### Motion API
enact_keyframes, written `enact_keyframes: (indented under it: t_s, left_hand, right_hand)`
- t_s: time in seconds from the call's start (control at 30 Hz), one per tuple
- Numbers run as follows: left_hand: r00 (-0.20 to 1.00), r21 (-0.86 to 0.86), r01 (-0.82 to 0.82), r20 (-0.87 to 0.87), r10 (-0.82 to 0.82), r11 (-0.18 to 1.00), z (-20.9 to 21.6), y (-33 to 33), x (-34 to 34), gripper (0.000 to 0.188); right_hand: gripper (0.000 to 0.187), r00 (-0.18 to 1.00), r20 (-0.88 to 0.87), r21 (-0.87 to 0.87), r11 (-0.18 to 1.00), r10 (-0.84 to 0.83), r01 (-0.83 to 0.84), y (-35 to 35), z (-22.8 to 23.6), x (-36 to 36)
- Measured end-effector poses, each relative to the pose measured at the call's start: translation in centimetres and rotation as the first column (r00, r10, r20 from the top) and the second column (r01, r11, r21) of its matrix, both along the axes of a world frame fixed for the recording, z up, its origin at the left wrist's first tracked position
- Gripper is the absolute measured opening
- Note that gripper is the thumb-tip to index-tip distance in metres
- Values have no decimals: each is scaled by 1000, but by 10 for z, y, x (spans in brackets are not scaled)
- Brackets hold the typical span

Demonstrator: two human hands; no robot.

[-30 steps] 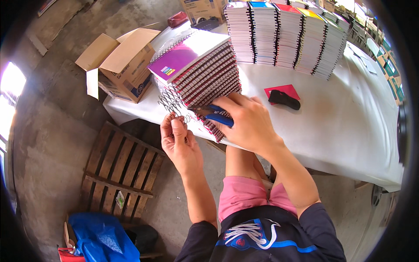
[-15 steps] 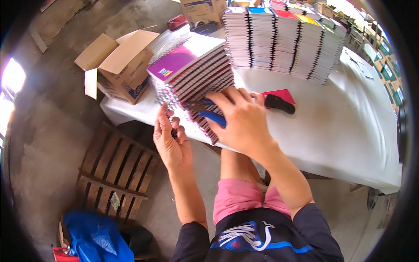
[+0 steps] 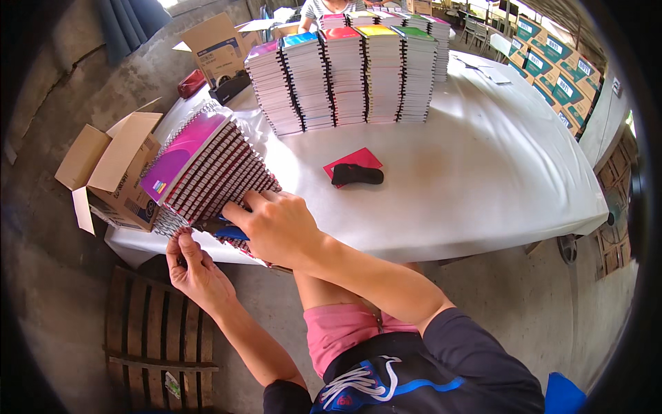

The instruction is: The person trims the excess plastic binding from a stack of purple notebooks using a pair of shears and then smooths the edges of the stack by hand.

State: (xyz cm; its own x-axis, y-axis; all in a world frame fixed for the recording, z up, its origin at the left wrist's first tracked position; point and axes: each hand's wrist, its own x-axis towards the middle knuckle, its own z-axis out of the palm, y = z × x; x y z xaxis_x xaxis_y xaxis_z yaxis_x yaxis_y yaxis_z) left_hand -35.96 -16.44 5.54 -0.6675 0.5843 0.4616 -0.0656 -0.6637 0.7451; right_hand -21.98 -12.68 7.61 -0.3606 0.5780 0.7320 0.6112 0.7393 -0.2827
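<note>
A stack of spiral-bound books [image 3: 221, 176] with a purple top cover sits at the table's near left edge, its dark red bound spines facing me. Loose ends of wire coils [image 3: 169, 222] stick out at its near left corner. There my left hand [image 3: 200, 272] pinches a coil end between thumb and forefinger; something small and dark shows under its curled fingers. My right hand [image 3: 279, 228] is wrapped round blue-handled pliers [image 3: 233, 233] against the spines. The pliers' jaws point toward the left fingertips and are partly hidden.
Tall stacks of spiral-bound books [image 3: 345, 76] stand at the back of the white-covered table [image 3: 469, 200]. A black pouch [image 3: 357, 174] lies on a red booklet [image 3: 365, 159]. An open carton [image 3: 114, 169] stands left, above a wooden slatted pallet [image 3: 162, 331]. Another person [image 3: 324, 8] is at the far side.
The view has swung right, so the stack and both hands appear farther left. The left hand still pinches at the coil ends, and the right still grips the pliers.
</note>
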Motion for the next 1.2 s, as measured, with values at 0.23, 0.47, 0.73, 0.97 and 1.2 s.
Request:
enact_keyframes:
  t_s: [0.23, 0.47, 0.73, 0.97, 1.2]
  left_hand:
    - [1000, -16, 7, -28, -7, 1000, -2, -15, 1, 32]
    - [577, 489, 598, 288, -765, 635, -13, -31, -19, 24]
    - [234, 666, 502, 509, -828, 551, -24, -33, -14, 10]
    - [798, 351, 393, 329, -505, 850, -18, -31, -20, 35]
    - [978, 21, -193, -78, 194, 981, -7, -8, -10, 36]
  right_hand:
    - [27, 822, -503, -50, 940, 268, -337, -3, 28, 80]
    - [29, 262, -621, 666, 674, 738, -320, -149, 64, 186]
    - [38, 664, -527, 475, 831, 531, -288, -133, 53, 187]
    - [25, 534, -693, 522, 848, 485, -93, -109, 53, 147]
    - [25, 559, -685, 361, 884, 468, -297, -91, 51, 141]
